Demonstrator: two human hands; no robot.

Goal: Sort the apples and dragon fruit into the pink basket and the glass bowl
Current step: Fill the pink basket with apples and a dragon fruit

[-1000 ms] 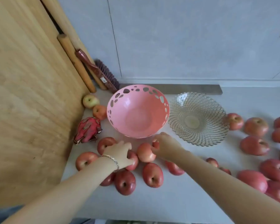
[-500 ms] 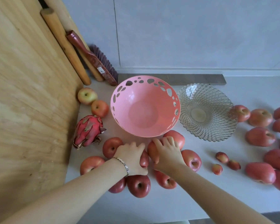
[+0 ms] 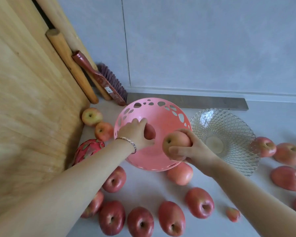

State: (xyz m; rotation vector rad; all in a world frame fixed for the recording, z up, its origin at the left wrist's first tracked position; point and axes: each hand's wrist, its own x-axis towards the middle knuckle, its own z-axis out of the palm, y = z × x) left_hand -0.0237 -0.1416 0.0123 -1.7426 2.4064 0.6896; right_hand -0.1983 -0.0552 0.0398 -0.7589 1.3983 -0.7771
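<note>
One apple (image 3: 149, 131) is held by the left hand (image 3: 135, 132) inside the pink basket (image 3: 161, 159), while another apple (image 3: 176, 142), clasped in the right hand (image 3: 193, 151), is poised at the near-right rim, between basket and glass bowl (image 3: 229, 132).

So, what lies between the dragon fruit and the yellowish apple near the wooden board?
In the head view, one orange-red apple lies between the dragon fruit and the yellowish apple.

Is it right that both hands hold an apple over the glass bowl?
Not quite. In the head view, the left hand and right hand each hold an apple over the pink basket, not the glass bowl, which stands beside it.
</note>
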